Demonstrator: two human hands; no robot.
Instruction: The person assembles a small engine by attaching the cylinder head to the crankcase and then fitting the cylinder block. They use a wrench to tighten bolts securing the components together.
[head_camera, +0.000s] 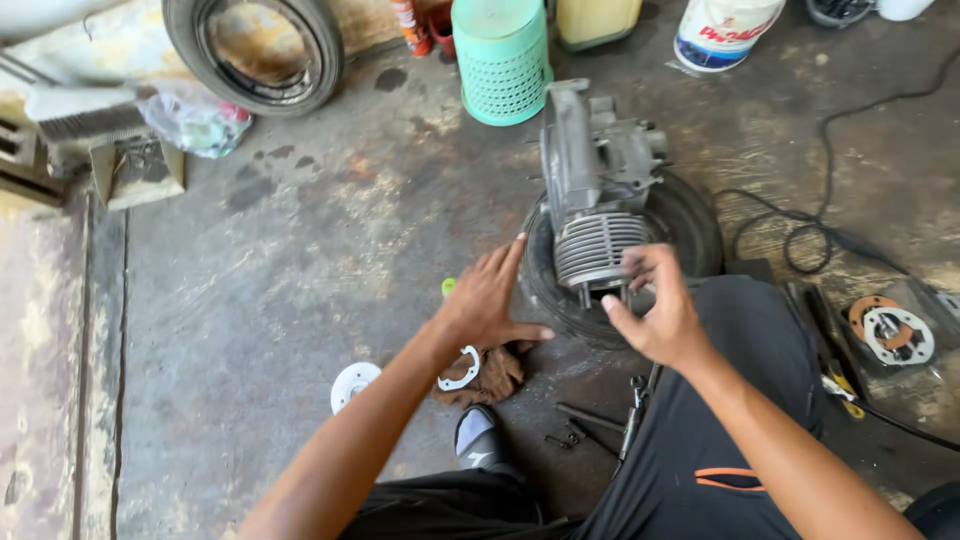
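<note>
Dark trousers (720, 440) covered our knee, nearest the lens. Our right hand (655, 310) curled its fingers at the finned cylinder (598, 248) of the engine (598, 190) — whether they pinched anything, we couldn't tell. That engine sat on a tyre (690, 225). Our left hand (488, 298) hovered flat, fingers together, over a brown rag (497, 375) and gasket (460, 370).

I see a grey finned engine (600, 195) on a black tyre (690, 230); behind it a mint-green lattice basket (502, 65); near it a brown rag (495, 375) and white disc (353, 385).
</note>
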